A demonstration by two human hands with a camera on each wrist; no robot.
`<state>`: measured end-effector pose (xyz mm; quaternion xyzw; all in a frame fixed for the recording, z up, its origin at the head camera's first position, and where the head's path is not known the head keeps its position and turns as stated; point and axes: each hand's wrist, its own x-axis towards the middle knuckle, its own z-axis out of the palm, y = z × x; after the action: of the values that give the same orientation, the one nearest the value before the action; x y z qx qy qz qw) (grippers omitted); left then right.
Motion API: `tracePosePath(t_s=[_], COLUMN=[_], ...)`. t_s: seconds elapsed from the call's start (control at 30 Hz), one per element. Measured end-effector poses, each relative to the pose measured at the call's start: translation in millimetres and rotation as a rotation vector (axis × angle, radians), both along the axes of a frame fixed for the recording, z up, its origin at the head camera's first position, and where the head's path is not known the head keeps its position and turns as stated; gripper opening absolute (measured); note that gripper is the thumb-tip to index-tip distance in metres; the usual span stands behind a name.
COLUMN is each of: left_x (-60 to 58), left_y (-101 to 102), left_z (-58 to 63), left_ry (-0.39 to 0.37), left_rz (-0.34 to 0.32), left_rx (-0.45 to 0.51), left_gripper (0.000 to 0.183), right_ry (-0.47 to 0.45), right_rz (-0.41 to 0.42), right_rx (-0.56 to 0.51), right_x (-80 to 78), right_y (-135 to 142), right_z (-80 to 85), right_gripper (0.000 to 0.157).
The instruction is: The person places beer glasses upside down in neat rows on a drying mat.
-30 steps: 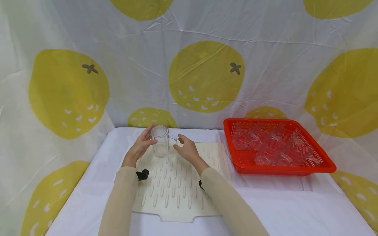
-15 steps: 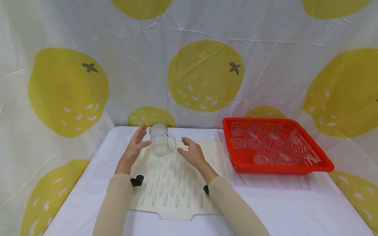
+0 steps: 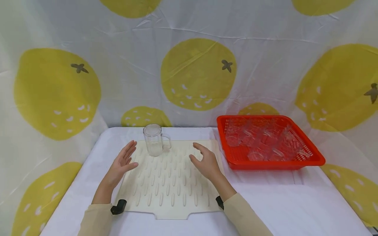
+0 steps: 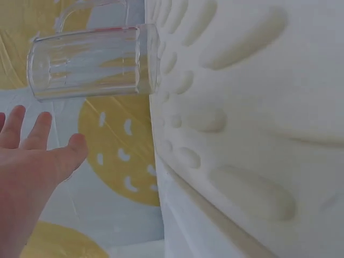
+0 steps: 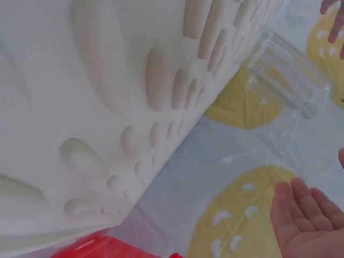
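A clear glass mug (image 3: 154,144) stands upright near the far left corner of a cream ribbed drying mat (image 3: 172,183), its handle pointing right. My left hand (image 3: 121,165) is in front and to the left of the mug, apart from it, fingers extended and nothing held. To the right, over the mat, my right hand (image 3: 206,162) is raised with its fingers loosely bent and nothing in them. In the left wrist view the mug (image 4: 94,64) lies beyond the fingertips. The right wrist view has the mug (image 5: 290,72) well away from the right hand (image 5: 309,220).
A red plastic basket (image 3: 277,165) holding several clear glass mugs (image 3: 257,137) sits at the right rear of the table. White cloth (image 3: 265,196) covers the table. Behind it hangs a curtain (image 3: 124,82) printed with yellow lemons.
Both hands have moved off the mug, back toward the body and apart from each other. The mug stays standing on the mat. The head view has shifted slightly.
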<state>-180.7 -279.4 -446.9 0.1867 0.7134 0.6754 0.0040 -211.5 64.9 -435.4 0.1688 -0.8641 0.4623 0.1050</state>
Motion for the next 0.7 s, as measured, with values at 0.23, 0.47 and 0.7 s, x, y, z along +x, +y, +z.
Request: tracePosePath(t_s=[0.23, 0.47, 0.7], left_x=[34.8, 55.2, 74.9], left_y=[16.4, 17.4, 15.8], left_z=[-4.0, -10.8, -12.6], left_ry=[0.002, -0.155, -0.148], left_rz=[0.029, 0.070, 0.040], left_rx=[-0.352, -0.630, -0.753], left_gripper=[0.076, 0.079, 0.088], right_ry=[0.125, 0.314, 0.478], right_rz=[-0.041, -0.071, -0.163], right_rx=[0.034, 0.076, 0.069], right_x=[19.8, 37.6, 41.7], right_y=[17.8, 54.8, 107.3], right_z=[6.1, 8.2, 2.4], right_gripper=[0.047, 0.048, 0.050])
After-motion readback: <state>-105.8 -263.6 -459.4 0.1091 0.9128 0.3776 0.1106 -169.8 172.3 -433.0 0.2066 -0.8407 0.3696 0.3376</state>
